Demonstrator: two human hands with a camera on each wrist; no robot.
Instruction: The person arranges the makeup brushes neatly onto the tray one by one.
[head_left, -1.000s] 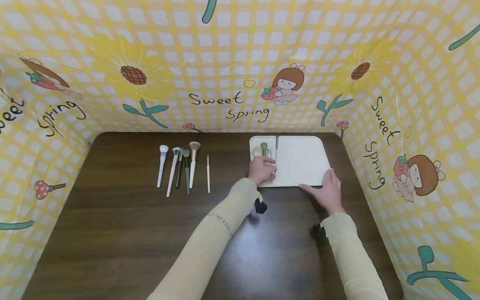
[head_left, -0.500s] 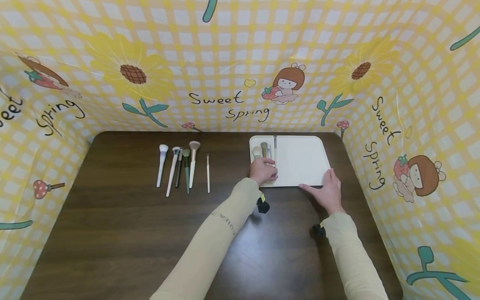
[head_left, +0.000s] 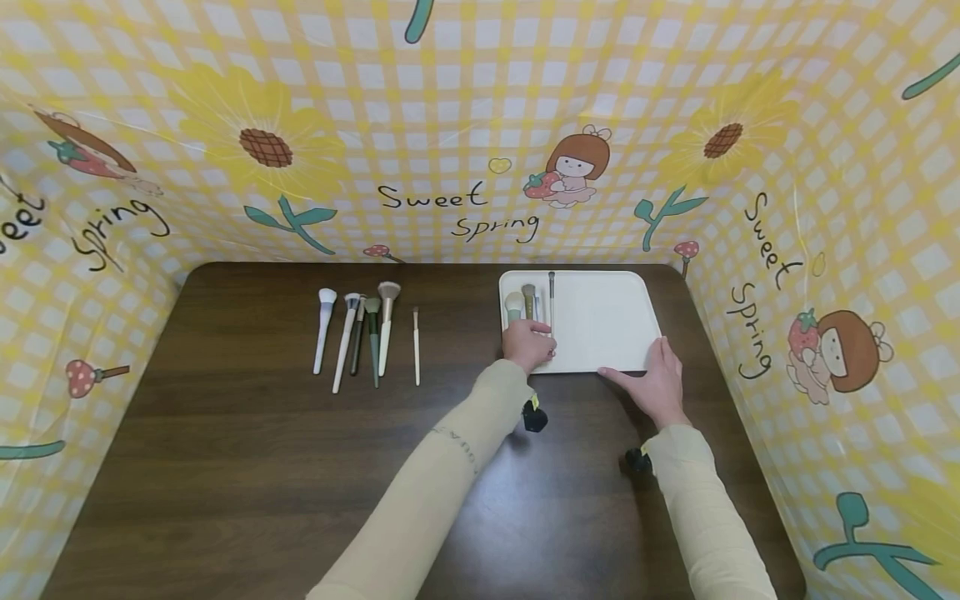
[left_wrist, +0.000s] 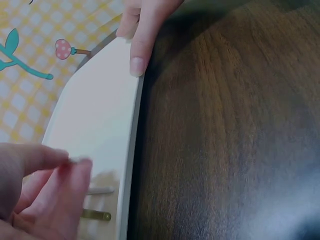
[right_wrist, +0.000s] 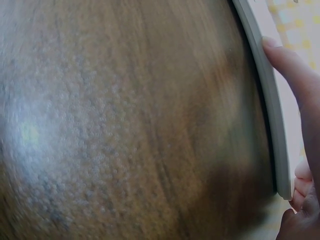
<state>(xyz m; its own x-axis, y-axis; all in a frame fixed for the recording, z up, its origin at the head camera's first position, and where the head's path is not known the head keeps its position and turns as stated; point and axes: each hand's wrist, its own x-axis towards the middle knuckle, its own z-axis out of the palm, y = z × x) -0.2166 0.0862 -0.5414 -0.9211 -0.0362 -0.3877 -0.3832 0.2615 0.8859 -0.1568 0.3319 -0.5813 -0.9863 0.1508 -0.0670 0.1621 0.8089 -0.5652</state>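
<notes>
In the head view, my left hand is over the left part of a white tray, pinching the handle of a thin makeup brush whose dark tip points to the far rim. Left of it in the tray lie a pale-green-handled brush, a brush with an olive head and a slim one, their lower parts behind my hand. The left wrist view shows a white handle end and a gold-green one beneath the fingers. My right hand grips the tray's near right corner, thumb on the near rim.
Several makeup brushes stand apart on the dark wooden table, left of the tray: a white-and-blue one, a green-handled one and a small slim one among them. A yellow checked cloth encloses the back and sides.
My left hand has shifted slightly right and toward me, and the thin brush has come a little left, then straightened along the others. The right hand and the tray stay put.
</notes>
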